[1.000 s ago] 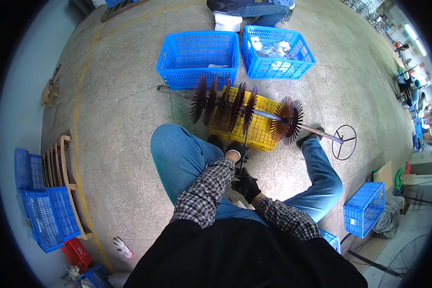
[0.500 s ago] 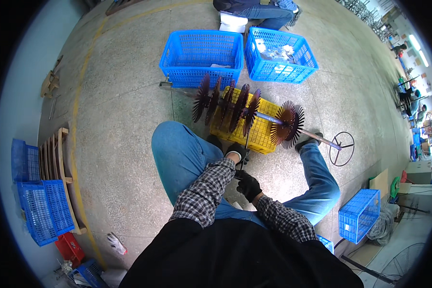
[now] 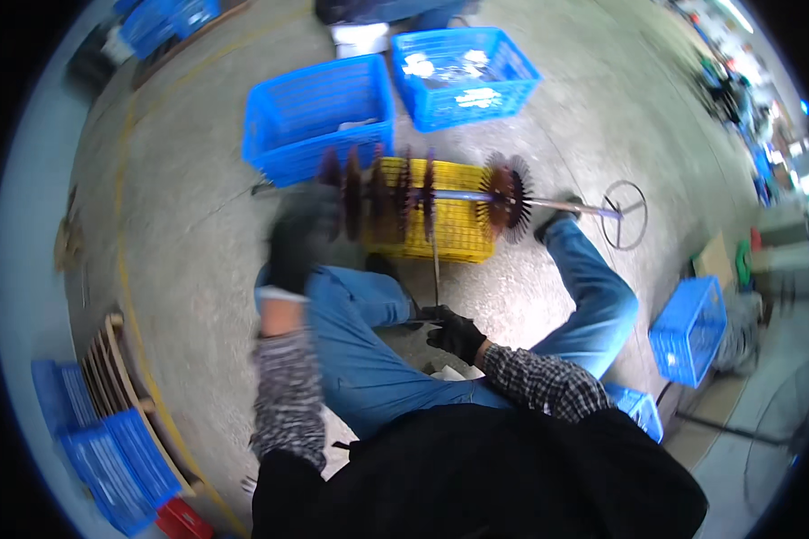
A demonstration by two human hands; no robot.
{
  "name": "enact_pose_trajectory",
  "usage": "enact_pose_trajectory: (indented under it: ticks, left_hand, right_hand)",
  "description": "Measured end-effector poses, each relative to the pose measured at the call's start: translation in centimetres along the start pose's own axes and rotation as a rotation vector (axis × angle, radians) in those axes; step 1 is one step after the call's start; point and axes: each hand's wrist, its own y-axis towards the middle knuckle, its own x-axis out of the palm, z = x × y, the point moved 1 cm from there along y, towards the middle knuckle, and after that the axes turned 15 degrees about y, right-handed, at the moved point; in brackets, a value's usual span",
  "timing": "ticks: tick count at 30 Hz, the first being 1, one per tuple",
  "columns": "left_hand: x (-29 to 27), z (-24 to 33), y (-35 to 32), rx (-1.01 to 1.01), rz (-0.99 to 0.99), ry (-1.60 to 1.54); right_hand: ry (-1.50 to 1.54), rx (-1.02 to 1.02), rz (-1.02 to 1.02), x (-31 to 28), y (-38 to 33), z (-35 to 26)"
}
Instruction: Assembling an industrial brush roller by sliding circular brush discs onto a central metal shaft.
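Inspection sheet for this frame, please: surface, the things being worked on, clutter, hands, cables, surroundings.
Surface: bare grey concrete floor with a yellow painted line.
Work things: long rod carrying dark spiky discs, lying across a yellow crate.
Clutter: two blue crates beyond; another blue crate on the right.
Hands: left hand gloved, raised, blurred, grip unclear; right hand gloved, closed on a thin upright rod.
Cables: nothing seen.
Surroundings: stacked blue crates at lower left; round wire stand.

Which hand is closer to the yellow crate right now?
Left. The left hand, blurred and gloved, is raised just beside the yellow crate, near its left end. The right hand sits lower, between the knees, well short of it.
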Motion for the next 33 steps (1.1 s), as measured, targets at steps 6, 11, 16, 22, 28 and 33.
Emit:
enact_pose_trajectory:
  ticks: [6,11,16,22,28,33]
  left_hand:
    - [-17.4,-10.9,2.8,0.141,0.31,1.097]
    - [-11.0,-17.1,5.0,-0.1,0.048,1.687]
    - [-9.7,-22.7,8.6,0.089,-0.067,1.966]
    - [-7.1,-22.3,12.0,0.231,-0.033,1.77]
    - [-6.7,-19.2,14.3,0.147,-0.13,1.945]
    - [-6.4,-14.2,14.3,0.514,-0.087,1.811]
  right_hand:
    - [0.066,0.029,-0.009,-0.8,1.1,0.0]
    - [0.069,-0.035,0.0,-0.9,0.3,-0.9]
    - [0.008,-0.037,0.02,1.0,-0.8,-2.0]
    - [-0.03,-0.072,0.02,0.9,-1.6,-3.5]
    - [-0.05,-0.094,-0.068,2.0,-2.9,-6.6]
    - [0.038,-0.105,-0.145,1.4,-5.2,-8.8]
